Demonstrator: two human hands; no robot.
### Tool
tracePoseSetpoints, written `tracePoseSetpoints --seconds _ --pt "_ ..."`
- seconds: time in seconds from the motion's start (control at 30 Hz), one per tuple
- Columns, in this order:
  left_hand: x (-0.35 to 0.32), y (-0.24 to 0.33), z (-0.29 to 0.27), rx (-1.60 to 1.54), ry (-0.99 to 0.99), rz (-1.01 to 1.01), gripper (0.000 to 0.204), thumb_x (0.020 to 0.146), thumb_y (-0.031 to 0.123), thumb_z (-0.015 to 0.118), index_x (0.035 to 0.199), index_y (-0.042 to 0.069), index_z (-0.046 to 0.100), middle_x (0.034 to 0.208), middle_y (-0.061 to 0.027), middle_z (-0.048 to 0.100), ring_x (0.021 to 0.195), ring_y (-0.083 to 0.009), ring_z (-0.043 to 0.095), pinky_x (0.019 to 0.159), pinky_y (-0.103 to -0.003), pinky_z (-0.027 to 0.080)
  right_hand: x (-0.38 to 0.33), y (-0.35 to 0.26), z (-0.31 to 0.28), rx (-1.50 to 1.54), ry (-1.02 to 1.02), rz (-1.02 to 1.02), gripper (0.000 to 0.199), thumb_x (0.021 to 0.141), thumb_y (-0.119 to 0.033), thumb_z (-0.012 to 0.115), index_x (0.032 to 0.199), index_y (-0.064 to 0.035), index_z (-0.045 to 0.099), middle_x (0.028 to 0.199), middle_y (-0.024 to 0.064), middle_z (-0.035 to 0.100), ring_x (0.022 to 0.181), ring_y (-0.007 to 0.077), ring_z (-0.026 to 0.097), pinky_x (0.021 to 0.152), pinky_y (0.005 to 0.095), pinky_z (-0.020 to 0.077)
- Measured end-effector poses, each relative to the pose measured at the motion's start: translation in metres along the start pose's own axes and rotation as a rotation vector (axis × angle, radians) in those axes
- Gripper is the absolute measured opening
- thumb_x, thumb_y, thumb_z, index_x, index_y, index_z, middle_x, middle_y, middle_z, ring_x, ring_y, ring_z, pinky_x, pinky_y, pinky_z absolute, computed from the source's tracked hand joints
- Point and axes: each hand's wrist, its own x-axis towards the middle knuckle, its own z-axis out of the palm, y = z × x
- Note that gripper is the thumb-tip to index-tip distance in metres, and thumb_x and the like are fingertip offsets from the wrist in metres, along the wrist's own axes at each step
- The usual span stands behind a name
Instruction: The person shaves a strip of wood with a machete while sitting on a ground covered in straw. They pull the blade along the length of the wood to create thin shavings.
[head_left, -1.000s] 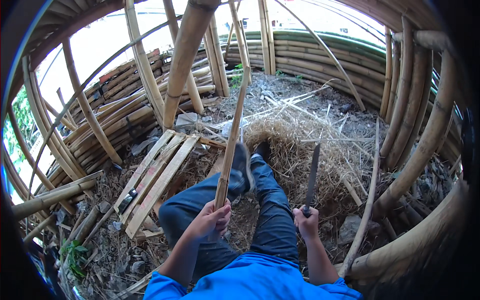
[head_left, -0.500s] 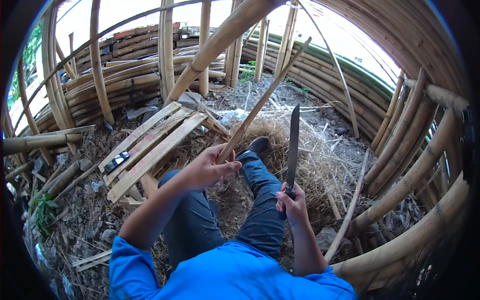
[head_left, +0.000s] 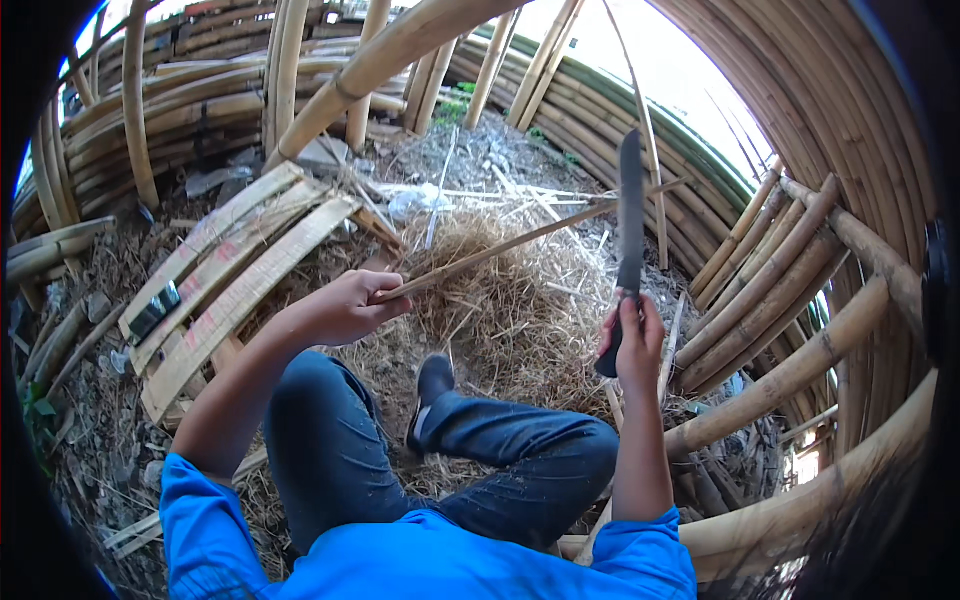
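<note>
Left hand (head_left: 345,308) is clenched around the near end of a long thin split bamboo strip (head_left: 500,248), which now lies nearly level over the pile of dry straw (head_left: 510,290), lower than half a second ago. Right hand (head_left: 632,340) grips the dark handle of a long dark-bladed knife (head_left: 630,215), blade upright, raised higher than before and clear of the strip.

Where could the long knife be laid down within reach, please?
The flat bamboo slats left of the left hand offer a bare bed. Loose straw ahead, beyond the shoe, is soft but open. Beside the right hand, bamboo poles crowd close.
</note>
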Motion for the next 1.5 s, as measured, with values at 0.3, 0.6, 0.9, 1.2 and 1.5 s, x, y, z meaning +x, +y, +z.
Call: tracePoseSetpoints --seconds 0.3,0.6,0.9,1.2,1.5 --pt "0.011 -0.033 -0.023 0.311 0.155 -0.104 0.036 0.076 0.023 0.076 0.086 0.0 0.05 0.059 -0.0142 0.047 0.053 -0.0254 0.048 0.052 -0.037 0.04 0.059 0.061 0.064 -0.08 -0.172 0.094 0.028 0.101 -0.026 0.044 0.103 -0.0006 0.055 0.061 -0.0007 0.05 0.045 0.0043 0.045 0.04 0.0196 0.0374" --pt "0.062 -0.093 -0.036 0.433 0.219 -0.214 0.023 0.08 0.014 0.07 0.084 0.002 0.05 0.06 -0.0185 0.052 0.056 -0.0371 0.057 0.051 -0.041 0.041 0.123 0.129 0.111 0.305 -0.031 0.254 0.021 0.1 -0.025 0.046 0.097 -0.0043 0.047 0.06 -0.0001 0.046 0.044 0.008 0.046 0.04 0.0228 0.0392" --pt "0.082 -0.109 -0.032 0.471 0.18 -0.287 0.017 0.08 0.008 0.067 0.083 0.002 0.051 0.063 -0.0199 0.054 0.062 -0.0405 0.057 0.054 -0.042 0.044 0.117 0.167 0.117 0.596 -0.196 0.5 0.027 0.102 -0.022 0.037 0.091 0.0013 0.048 0.056 0.0031 0.048 0.042 0.0104 0.049 0.04 0.025 0.043" --pt "0.081 -0.108 -0.029 0.352 0.142 -0.422 0.016 0.083 0.008 0.063 0.093 0.001 0.052 0.066 -0.0208 0.057 0.064 -0.0388 0.06 0.056 -0.044 0.045 0.112 0.154 0.091 0.545 0.011 0.408 0.022 0.1 -0.019 0.043 0.094 0.0007 0.05 0.056 0.0006 0.048 0.043 0.0078 0.048 0.039 0.0233 0.042" --pt "0.079 -0.101 -0.012 0.441 0.146 -0.317 0.013 0.082 0.007 0.065 0.087 0.002 0.054 0.062 -0.0172 0.056 0.057 -0.0336 0.061 0.05 -0.038 0.044 0.098 0.143 0.1 0.372 -0.263 0.514 0.021 0.099 -0.021 0.045 0.092 -0.0019 0.048 0.055 -0.0002 0.048 0.041 0.0071 0.046 0.04 0.0227 0.0395"
